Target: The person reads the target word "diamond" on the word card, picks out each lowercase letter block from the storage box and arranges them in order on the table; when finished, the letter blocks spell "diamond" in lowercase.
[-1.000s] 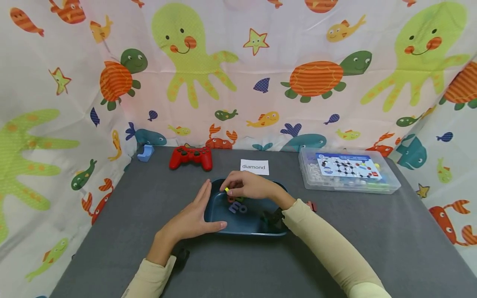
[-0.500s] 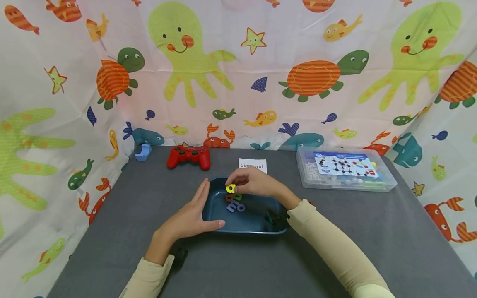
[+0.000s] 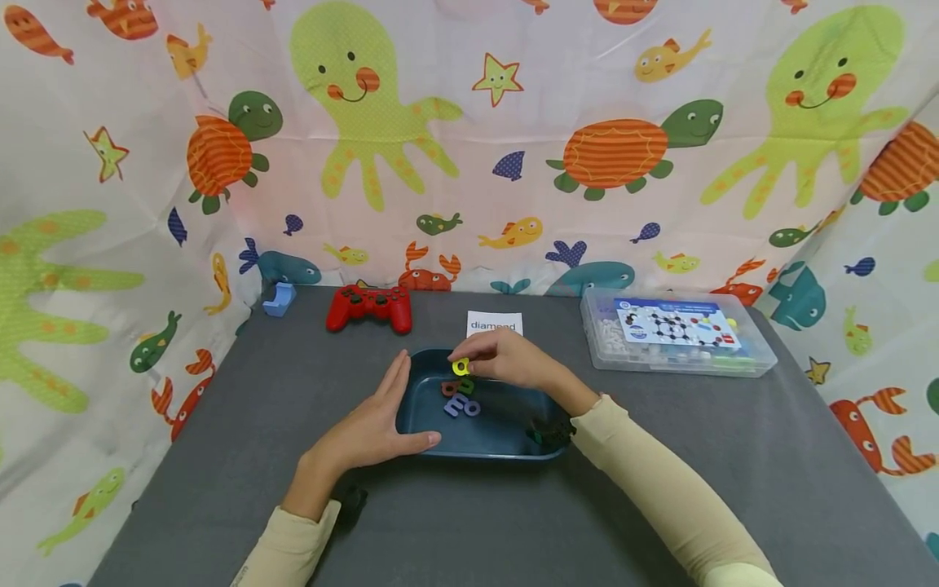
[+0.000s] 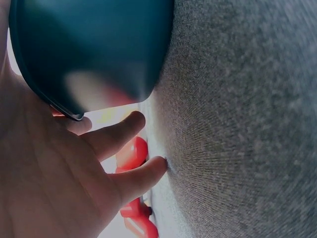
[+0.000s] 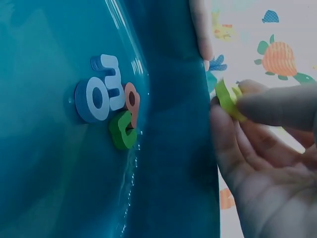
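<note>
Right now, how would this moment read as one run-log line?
right hand: pinches yellow letter | left hand: touches blue tray | inside tray: four letters

Red game controller (image 3: pixel 369 304) right of light-blue object (image 3: pixel 279 301); clear plastic case (image 3: pixel 678 336) well apart, near sea-creature curtain (image 3: pixel 543 49).

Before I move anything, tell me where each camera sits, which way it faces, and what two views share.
Head: on the person's head, facing forward and down at the tray; left grip, right grip and sleeves show.
Left wrist: on that wrist, looking at the tray's side, table and gamepad; only the left grip shows.
Right wrist: on that wrist, looking into the tray at loose letters; the right grip, pinching the yellow letter, and a finger, likely the left grip's, show.
Shared: head and right wrist both show the yellow letter.
</note>
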Demonstrator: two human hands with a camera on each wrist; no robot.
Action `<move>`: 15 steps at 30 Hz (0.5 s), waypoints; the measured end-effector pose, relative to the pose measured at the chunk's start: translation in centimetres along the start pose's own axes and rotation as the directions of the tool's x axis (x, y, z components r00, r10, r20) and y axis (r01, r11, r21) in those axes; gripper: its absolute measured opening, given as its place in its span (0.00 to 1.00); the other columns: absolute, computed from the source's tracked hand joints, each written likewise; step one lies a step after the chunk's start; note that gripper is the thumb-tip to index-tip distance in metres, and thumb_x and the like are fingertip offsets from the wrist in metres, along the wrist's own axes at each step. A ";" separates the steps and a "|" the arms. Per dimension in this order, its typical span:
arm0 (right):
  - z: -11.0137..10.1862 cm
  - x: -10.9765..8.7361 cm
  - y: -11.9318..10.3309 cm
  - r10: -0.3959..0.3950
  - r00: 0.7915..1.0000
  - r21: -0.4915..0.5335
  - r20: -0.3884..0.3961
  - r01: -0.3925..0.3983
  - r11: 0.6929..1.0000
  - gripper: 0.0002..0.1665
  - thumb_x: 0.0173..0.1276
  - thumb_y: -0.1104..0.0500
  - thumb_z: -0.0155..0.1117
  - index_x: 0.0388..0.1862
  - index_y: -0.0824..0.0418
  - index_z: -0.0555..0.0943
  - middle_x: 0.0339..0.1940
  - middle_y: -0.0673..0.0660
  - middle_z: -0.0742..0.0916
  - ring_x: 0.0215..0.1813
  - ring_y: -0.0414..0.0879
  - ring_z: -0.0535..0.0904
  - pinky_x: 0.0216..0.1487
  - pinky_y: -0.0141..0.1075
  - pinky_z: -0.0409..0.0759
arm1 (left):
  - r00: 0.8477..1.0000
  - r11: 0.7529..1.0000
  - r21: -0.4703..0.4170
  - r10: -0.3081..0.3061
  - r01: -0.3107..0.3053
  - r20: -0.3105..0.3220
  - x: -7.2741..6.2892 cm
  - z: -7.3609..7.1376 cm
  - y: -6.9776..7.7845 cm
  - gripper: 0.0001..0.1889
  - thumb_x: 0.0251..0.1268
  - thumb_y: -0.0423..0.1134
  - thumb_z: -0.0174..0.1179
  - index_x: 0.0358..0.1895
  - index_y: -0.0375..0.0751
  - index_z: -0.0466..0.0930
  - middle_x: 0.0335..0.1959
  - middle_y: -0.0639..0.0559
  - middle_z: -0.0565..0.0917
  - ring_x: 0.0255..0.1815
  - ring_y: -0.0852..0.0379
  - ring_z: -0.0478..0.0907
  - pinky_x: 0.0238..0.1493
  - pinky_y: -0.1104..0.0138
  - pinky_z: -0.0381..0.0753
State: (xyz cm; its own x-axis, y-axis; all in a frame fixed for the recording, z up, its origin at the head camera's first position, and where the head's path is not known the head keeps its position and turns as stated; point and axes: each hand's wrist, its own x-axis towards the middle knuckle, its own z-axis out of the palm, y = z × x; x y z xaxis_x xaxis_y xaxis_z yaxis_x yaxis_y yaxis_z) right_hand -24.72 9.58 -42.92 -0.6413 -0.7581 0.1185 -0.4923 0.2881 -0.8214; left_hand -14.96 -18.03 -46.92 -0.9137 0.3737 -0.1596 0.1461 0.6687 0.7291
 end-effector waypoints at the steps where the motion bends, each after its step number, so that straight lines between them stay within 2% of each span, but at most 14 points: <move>1: -0.1 -0.2 -0.1 0.015 1.000 0.004 -0.018 -0.015 1.000 0.16 0.78 0.70 0.63 0.61 0.69 0.88 0.57 0.61 0.90 0.52 0.51 0.85 0.56 0.39 0.86 | 1.000 1.000 0.002 -0.001 0.001 0.000 0.0 0.0 0.0 0.67 0.62 0.66 0.72 0.90 0.49 0.31 0.90 0.56 0.31 0.87 0.40 0.45 0.77 0.35 0.60; 7: -1.1 -1.3 -0.1 0.096 0.985 0.061 -0.146 -0.088 0.994 0.15 0.78 0.71 0.61 0.58 0.69 0.89 0.54 0.58 0.91 0.49 0.54 0.85 0.55 0.42 0.87 | 1.000 1.000 0.008 -0.003 0.003 0.002 0.1 0.0 0.0 0.67 0.62 0.67 0.72 0.90 0.48 0.31 0.90 0.54 0.32 0.87 0.38 0.46 0.76 0.34 0.61; 11: -2.0 -2.1 -0.2 0.147 0.967 0.109 -0.210 -0.127 0.986 0.15 0.78 0.70 0.63 0.58 0.70 0.89 0.53 0.61 0.91 0.46 0.62 0.86 0.55 0.46 0.88 | 1.000 1.000 0.010 -0.005 0.005 -0.002 0.1 0.0 0.1 0.68 0.62 0.67 0.72 0.90 0.47 0.31 0.90 0.53 0.32 0.87 0.38 0.46 0.75 0.35 0.62; 15: -2.9 -3.2 0.1 0.192 0.949 0.166 -0.249 -0.153 0.974 0.15 0.79 0.70 0.62 0.60 0.70 0.88 0.55 0.65 0.90 0.44 0.67 0.87 0.55 0.41 0.88 | 1.000 1.000 0.013 0.000 0.000 -0.003 0.0 -0.1 0.1 0.68 0.62 0.67 0.72 0.89 0.45 0.31 0.90 0.51 0.32 0.87 0.36 0.46 0.75 0.34 0.62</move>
State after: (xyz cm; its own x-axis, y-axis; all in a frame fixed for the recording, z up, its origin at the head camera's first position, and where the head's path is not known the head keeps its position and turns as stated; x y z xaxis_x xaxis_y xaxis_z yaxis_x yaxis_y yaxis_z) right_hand -24.45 13.71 -41.74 -0.8498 -0.5186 0.0942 -0.2838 0.2996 -0.9109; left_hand -14.93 -17.99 -46.78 -0.9149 0.3716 -0.1575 0.1510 0.6770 0.7203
